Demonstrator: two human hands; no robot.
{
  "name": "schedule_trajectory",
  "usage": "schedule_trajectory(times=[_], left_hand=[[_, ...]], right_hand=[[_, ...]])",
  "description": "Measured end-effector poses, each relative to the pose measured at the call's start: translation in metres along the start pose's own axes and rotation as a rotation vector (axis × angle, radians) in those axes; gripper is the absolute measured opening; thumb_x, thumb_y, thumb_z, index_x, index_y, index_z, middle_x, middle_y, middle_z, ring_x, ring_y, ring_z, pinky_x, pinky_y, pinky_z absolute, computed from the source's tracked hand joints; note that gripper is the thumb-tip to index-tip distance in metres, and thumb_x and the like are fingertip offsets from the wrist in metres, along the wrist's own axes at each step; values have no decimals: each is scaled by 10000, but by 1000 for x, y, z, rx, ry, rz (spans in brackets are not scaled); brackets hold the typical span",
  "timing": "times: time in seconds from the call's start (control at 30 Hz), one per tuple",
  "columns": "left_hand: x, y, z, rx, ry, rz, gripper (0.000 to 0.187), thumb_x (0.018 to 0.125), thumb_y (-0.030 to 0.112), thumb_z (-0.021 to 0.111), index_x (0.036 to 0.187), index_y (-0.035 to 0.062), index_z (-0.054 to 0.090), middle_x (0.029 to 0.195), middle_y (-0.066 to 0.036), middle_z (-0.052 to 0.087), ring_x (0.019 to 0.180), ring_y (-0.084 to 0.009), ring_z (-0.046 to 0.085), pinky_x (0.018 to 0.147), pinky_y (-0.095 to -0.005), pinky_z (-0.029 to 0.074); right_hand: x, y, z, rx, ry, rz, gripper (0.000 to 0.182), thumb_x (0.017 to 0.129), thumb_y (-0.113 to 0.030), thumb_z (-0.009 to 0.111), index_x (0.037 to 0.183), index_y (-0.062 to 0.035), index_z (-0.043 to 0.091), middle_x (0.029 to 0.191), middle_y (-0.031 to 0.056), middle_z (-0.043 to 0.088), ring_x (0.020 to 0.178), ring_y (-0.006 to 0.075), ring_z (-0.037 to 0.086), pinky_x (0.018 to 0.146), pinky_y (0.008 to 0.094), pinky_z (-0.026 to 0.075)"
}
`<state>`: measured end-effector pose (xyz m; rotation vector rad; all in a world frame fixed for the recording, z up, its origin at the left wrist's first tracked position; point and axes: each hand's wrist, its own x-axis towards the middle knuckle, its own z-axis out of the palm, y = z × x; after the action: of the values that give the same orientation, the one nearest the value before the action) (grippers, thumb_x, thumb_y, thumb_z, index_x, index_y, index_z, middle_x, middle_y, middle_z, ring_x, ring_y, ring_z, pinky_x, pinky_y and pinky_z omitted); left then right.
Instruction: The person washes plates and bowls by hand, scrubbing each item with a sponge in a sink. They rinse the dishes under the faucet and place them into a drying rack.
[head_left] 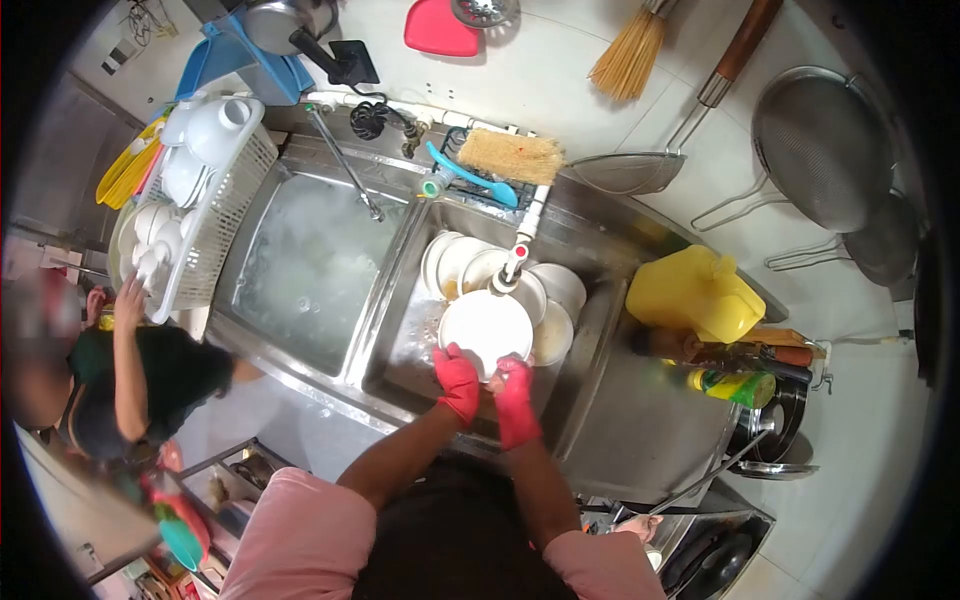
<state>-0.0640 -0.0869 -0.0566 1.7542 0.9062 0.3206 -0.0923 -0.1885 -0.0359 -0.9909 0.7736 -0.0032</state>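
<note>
A round white plate [486,325] is held over the right sink basin [410,372], its face turned up. My left hand [457,384], in a pink-red rubber glove, is closed on the plate's lower left rim. At the lower right rim my right hand [517,402], gloved alike, is closed on the edge; whether its fingers also hold something small is hidden. Beyond the plate, several used white plates [551,333] lie overlapping in the basin, some with brown residue. A white tap [514,262] with a red knob reaches over them.
Cloudy water fills the left basin [310,255]. A white dish rack [222,222] with bowls stands left, where another person [140,385] works. A brush [512,157] and blue-handled scrubber [470,176] lie behind. Right are a yellow jerrycan [692,295] and a green-yellow bottle [735,388].
</note>
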Motion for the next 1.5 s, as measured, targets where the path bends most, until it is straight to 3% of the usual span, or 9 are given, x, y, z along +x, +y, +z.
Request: schedule_trajectory(times=[0.17,0.43,0.67,0.8,1.07,1.13,1.2,1.4,1.5], left_hand=[[79,52,-50,222,-544,138,346,967,281,552,1107,-30,611,858,-227,679,792,-358,662,733,-442,508],[135,128,-148,452,-19,352,358,987,360,523,1127,42,611,841,-220,676,761,-423,651,689,-466,507],[219,110,-208,374,196,375,276,969,270,572,1138,51,559,1006,-203,649,908,-364,639,781,-433,490],[242,71,-198,601,65,209,331,942,258,607,1198,59,545,1095,-191,634,983,-365,626,838,-427,484],[147,141,-127,296,-186,817,183,941,160,565,1036,29,650,998,-173,660,935,-364,614,849,-419,484],[112,94,-76,298,-406,701,153,927,177,596,917,33,645,884,-164,673,822,-342,631,741,-425,501],[100,-5,-8,-21,-762,-34,146,876,179,655,923,41,639,883,-167,681,829,-316,648,727,-419,505],[78,-135,131,106,-446,-170,195,813,129,674,956,9,617,899,-162,673,801,-283,653,706,-392,507],[64,-73,120,405,-352,-191,243,779,123,691,948,-32,609,929,-179,673,808,-303,654,705,-409,506]], right_hand=[[12,-52,-9,-125,-367,596,258,855,-112,662,1080,-57,550,758,40,575,538,143,518,460,293,446],[9,-51,61,-412,-243,-100,319,884,-300,726,1076,-62,635,802,36,650,606,124,557,529,289,470],[25,-34,-19,-367,-310,92,192,902,-179,669,1022,-30,683,810,35,655,709,125,585,610,278,483],[25,-34,-32,-409,-409,19,209,863,-80,620,1059,-12,646,937,56,644,844,157,605,732,275,490],[4,-59,-33,-534,-309,-275,213,858,-92,617,1057,-18,633,1002,70,639,882,189,616,801,307,494],[1,-61,-39,-636,-353,-459,219,873,-101,610,1079,-25,611,948,68,629,806,187,623,677,324,528],[23,-32,-67,-622,-340,-538,222,884,-118,620,1087,-29,598,911,63,623,761,185,626,616,333,542],[-17,-92,-45,-359,-75,17,223,895,-146,657,1090,-44,619,890,39,642,732,138,630,633,292,524],[-22,-94,-69,-364,-49,72,220,893,-141,658,1094,-52,638,894,30,658,723,131,634,621,279,514]])
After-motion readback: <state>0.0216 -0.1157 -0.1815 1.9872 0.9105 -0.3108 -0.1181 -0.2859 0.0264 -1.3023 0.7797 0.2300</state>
